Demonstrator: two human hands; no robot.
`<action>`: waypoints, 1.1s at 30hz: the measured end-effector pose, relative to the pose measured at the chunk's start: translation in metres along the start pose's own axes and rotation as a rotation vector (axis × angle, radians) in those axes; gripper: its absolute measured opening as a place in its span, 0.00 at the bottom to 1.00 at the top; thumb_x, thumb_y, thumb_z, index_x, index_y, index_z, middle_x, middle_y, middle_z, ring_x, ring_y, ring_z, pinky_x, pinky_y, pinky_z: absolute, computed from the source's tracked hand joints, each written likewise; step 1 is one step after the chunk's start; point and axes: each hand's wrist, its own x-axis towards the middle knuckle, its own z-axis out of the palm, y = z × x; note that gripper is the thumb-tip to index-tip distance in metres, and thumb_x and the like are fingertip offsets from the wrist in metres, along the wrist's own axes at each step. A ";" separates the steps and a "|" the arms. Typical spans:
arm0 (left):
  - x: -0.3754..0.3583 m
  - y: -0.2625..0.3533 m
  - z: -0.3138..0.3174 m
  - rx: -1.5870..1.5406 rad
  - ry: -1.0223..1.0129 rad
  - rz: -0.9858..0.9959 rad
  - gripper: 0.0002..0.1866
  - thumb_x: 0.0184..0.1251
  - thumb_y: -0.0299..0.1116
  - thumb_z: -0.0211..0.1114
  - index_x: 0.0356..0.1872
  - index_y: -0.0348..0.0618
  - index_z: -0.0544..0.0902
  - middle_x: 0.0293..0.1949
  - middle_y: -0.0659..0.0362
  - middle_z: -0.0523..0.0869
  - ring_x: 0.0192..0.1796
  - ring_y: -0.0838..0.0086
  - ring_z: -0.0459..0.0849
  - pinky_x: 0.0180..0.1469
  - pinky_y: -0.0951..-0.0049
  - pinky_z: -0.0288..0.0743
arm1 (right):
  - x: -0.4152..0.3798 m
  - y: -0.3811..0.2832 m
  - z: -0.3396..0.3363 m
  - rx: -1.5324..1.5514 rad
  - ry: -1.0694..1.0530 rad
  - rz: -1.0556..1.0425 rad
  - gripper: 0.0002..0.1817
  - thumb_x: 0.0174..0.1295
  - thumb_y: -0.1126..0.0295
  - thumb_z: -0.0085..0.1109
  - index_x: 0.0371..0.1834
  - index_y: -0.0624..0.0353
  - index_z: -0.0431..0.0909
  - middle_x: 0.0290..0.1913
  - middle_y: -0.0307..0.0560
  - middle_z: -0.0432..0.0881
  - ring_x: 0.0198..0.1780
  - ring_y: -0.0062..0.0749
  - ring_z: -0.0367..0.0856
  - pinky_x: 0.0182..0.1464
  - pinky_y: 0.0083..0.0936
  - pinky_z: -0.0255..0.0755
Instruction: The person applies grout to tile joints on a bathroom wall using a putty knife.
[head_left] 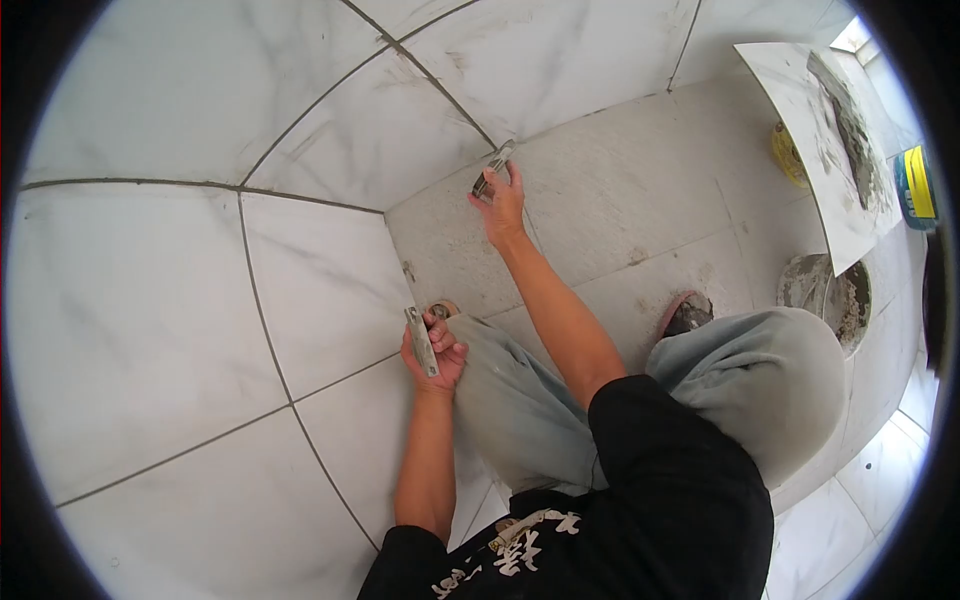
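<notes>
My left hand [445, 358], near my knee and the left wall, is closed around a flat grey metal bar [422, 342] with small marks or holes at its ends. Farther out, the fingers of my right hand [503, 208] grip a short, smeared, grey-and-dark hand tool [493, 168] whose exact kind I cannot tell. Its upper end reaches the foot of a dark tile joint [462, 108], where the wall meets the floor. White marbled wall tiles [395, 125] around that joint carry brownish smears.
A white board [800, 120] bearing a strip of grey paste stands on the right, a yellow roll [788, 155] behind it. Beneath is a bucket [850, 310] with grey paste inside. A blue-and-yellow container [915, 185] stands at far right. My shoe [688, 312] rests on the dusty floor [620, 190].
</notes>
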 end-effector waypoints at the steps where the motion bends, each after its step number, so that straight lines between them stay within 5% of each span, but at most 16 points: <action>1: 0.000 0.000 -0.002 -0.005 -0.014 -0.004 0.24 0.76 0.49 0.52 0.58 0.39 0.77 0.39 0.55 0.82 0.40 0.67 0.84 0.55 0.48 0.75 | 0.005 0.002 -0.002 -0.007 0.048 -0.013 0.41 0.62 0.68 0.64 0.77 0.53 0.55 0.47 0.43 0.77 0.46 0.29 0.77 0.46 0.38 0.77; 5: 0.001 0.008 -0.007 0.052 -0.006 -0.042 0.20 0.72 0.43 0.55 0.59 0.44 0.79 0.40 0.59 0.83 0.39 0.73 0.83 0.55 0.52 0.74 | 0.028 0.016 0.017 -0.096 0.060 -0.021 0.42 0.65 0.67 0.65 0.78 0.56 0.51 0.58 0.48 0.74 0.52 0.35 0.76 0.51 0.45 0.77; 8: -0.007 0.001 -0.010 -0.069 -0.005 0.003 0.23 0.75 0.48 0.52 0.58 0.40 0.77 0.41 0.55 0.82 0.40 0.68 0.84 0.54 0.50 0.74 | 0.022 0.036 0.014 -0.101 0.084 -0.070 0.42 0.65 0.70 0.63 0.79 0.57 0.49 0.55 0.49 0.75 0.52 0.35 0.77 0.50 0.45 0.79; 10: 0.000 0.003 -0.011 -0.038 -0.047 -0.013 0.24 0.76 0.49 0.51 0.59 0.41 0.76 0.42 0.54 0.82 0.41 0.68 0.84 0.55 0.49 0.74 | 0.015 0.041 -0.006 -0.222 -0.225 0.125 0.40 0.65 0.72 0.62 0.78 0.59 0.52 0.50 0.47 0.76 0.50 0.34 0.78 0.49 0.46 0.80; 17: 0.001 0.004 -0.007 -0.020 -0.055 -0.033 0.24 0.76 0.49 0.50 0.59 0.41 0.76 0.42 0.54 0.83 0.42 0.67 0.85 0.54 0.49 0.73 | 0.029 -0.016 -0.008 0.089 -0.019 -0.034 0.24 0.68 0.66 0.58 0.65 0.61 0.66 0.42 0.45 0.77 0.42 0.36 0.79 0.49 0.49 0.80; 19: 0.002 0.006 -0.008 0.017 -0.054 -0.050 0.21 0.70 0.42 0.57 0.60 0.44 0.78 0.41 0.59 0.81 0.41 0.72 0.83 0.57 0.50 0.72 | 0.029 -0.021 0.007 -0.009 -0.022 0.065 0.22 0.68 0.63 0.57 0.62 0.58 0.69 0.42 0.46 0.78 0.40 0.36 0.79 0.41 0.44 0.80; 23: 0.004 0.004 -0.003 0.040 -0.030 -0.048 0.21 0.71 0.44 0.56 0.59 0.43 0.78 0.41 0.59 0.81 0.41 0.72 0.83 0.57 0.50 0.73 | 0.019 -0.002 0.034 0.184 0.038 0.237 0.16 0.67 0.61 0.57 0.51 0.58 0.71 0.39 0.45 0.79 0.38 0.38 0.80 0.39 0.46 0.80; 26: -0.001 0.001 0.002 0.080 -0.019 -0.036 0.22 0.73 0.47 0.55 0.58 0.43 0.78 0.41 0.59 0.81 0.41 0.72 0.83 0.56 0.50 0.74 | -0.014 -0.004 0.054 0.234 -0.147 0.219 0.15 0.66 0.59 0.57 0.46 0.59 0.73 0.36 0.47 0.80 0.35 0.41 0.80 0.38 0.47 0.80; 28: -0.002 -0.001 0.004 0.084 -0.002 -0.021 0.23 0.74 0.48 0.54 0.58 0.42 0.78 0.40 0.58 0.81 0.41 0.71 0.83 0.55 0.50 0.76 | -0.036 -0.014 0.056 0.113 -0.491 0.265 0.19 0.68 0.53 0.52 0.47 0.57 0.74 0.45 0.52 0.79 0.43 0.45 0.79 0.44 0.48 0.79; 29: -0.002 -0.003 0.005 0.078 -0.013 -0.024 0.23 0.74 0.48 0.54 0.58 0.42 0.78 0.40 0.58 0.81 0.41 0.71 0.83 0.55 0.50 0.76 | -0.036 -0.017 0.051 0.105 -0.495 0.256 0.19 0.68 0.53 0.52 0.47 0.57 0.74 0.45 0.52 0.79 0.43 0.45 0.79 0.44 0.48 0.79; 33: 0.001 -0.004 0.007 0.077 0.002 -0.005 0.23 0.75 0.48 0.52 0.57 0.40 0.78 0.39 0.57 0.80 0.40 0.70 0.83 0.54 0.48 0.76 | 0.006 -0.019 0.010 0.364 -0.050 0.313 0.20 0.69 0.51 0.43 0.46 0.57 0.73 0.43 0.52 0.77 0.37 0.44 0.76 0.37 0.38 0.75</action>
